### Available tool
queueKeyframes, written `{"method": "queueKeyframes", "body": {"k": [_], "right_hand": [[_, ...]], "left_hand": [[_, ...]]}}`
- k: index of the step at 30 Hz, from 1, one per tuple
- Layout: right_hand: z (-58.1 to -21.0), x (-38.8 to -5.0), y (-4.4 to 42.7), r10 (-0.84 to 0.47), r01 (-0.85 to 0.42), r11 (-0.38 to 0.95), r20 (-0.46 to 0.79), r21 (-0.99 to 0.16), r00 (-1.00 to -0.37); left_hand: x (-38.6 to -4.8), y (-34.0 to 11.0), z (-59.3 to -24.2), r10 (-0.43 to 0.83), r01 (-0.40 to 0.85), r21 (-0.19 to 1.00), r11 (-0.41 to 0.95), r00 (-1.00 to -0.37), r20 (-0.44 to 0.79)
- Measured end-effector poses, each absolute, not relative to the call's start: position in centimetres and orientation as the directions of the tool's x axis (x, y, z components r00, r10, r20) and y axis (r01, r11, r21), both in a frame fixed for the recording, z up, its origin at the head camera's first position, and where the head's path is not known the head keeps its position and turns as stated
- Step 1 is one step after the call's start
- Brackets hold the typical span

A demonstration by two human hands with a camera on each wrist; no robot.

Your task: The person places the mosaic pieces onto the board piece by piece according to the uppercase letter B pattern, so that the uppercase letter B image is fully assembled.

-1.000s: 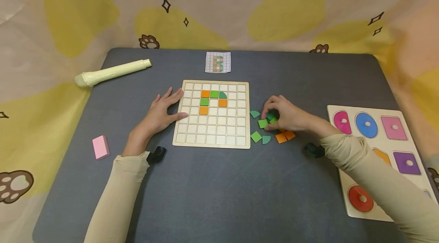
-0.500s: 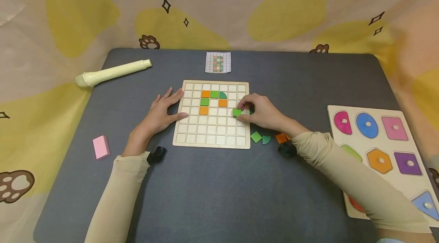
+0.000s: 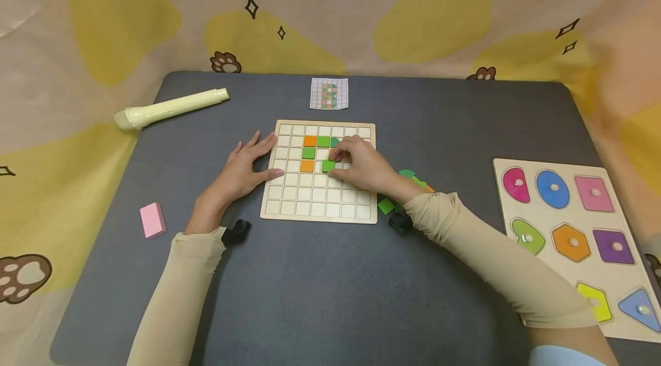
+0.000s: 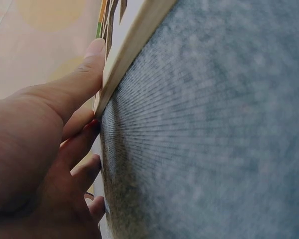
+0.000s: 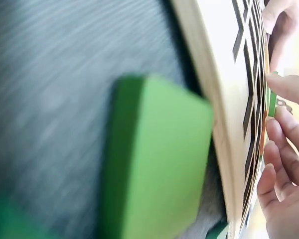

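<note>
My right hand [image 3: 365, 165] pinches a green square tile [image 3: 327, 166] between thumb and fingers, low over the wooden grid board [image 3: 319, 211]; whether the tile touches the board I cannot tell. In the right wrist view the same tile [image 5: 272, 103] shows edge-on at the fingertips. Orange tiles [image 3: 307, 166] and green tiles [image 3: 308, 153] sit in grid cells, and a dark green quarter-circle [image 3: 334, 142] is partly behind the right fingers. With fingers spread, my left hand [image 3: 240, 174] rests on the board's left edge, its thumb [image 4: 89, 64] against the rim.
Loose tiles [image 3: 386, 205] lie right of the board, partly under the right wrist. A pattern card [image 3: 329, 93] lies behind it. A knobbed shape puzzle [image 3: 555, 214] lies at right, a pink block [image 3: 152, 220] and a pale yellow microphone-shaped stick [image 3: 172, 109] at left.
My right hand has picked a green square tile from the loose tiles and carried it left over the board, below the orange tile. My left hand has stayed put.
</note>
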State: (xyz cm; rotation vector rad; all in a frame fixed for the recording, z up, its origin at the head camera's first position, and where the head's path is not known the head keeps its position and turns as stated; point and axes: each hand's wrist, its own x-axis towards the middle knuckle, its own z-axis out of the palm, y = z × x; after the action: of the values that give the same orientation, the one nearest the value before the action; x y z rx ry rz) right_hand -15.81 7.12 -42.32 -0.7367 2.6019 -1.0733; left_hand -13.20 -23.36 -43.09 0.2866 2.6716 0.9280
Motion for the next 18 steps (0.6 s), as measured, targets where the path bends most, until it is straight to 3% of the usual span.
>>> {"method": "queueKeyframes", "body": {"k": [18], "right_hand": [[-42.3,-15.6,5.2,-0.515,-0.368,0.638,-0.02,-0.677,-0.857]], "left_hand": [[-13.3,-23.3,-43.0,0.278,0.081,0.624,0.777,-0.934,-0.226]]}}
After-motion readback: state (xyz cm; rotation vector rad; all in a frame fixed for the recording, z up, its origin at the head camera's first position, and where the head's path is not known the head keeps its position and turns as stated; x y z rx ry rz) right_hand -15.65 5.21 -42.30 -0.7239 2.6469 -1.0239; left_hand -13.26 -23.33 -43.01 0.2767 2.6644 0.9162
